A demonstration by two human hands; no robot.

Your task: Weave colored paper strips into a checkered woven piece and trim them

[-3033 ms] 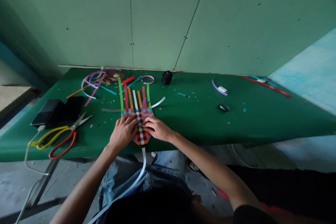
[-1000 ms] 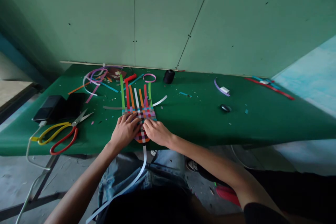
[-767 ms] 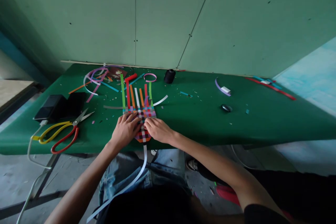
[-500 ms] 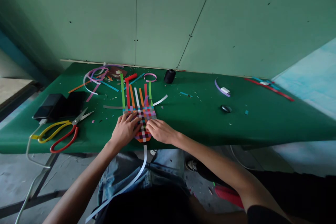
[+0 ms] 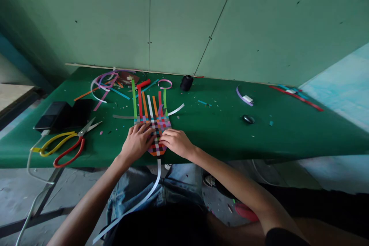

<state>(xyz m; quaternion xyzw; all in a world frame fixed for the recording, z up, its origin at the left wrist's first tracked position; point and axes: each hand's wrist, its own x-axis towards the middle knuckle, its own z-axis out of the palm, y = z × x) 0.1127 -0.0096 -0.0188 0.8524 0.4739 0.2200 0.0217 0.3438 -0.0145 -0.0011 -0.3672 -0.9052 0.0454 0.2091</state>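
Left hand (image 5: 137, 138): spread on mat (image 5: 157, 148)
Right hand (image 5: 177, 141): touching mat, grip unclear
White strip (image 5: 159, 171): past table's (image 5: 219, 138) near edge; snagging could shift mat

The head view (from close above) faces forward and down across the table (image 5: 219, 130).

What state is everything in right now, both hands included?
Woven piece, flat, strip ends loose at far edge
Left hand, resting on it
Right hand, touching it
Long white strip, hanging off the table edge
Scissors, lying open
Pink strip, curled into a ring
Black spool, untouched
White cable, hanging down
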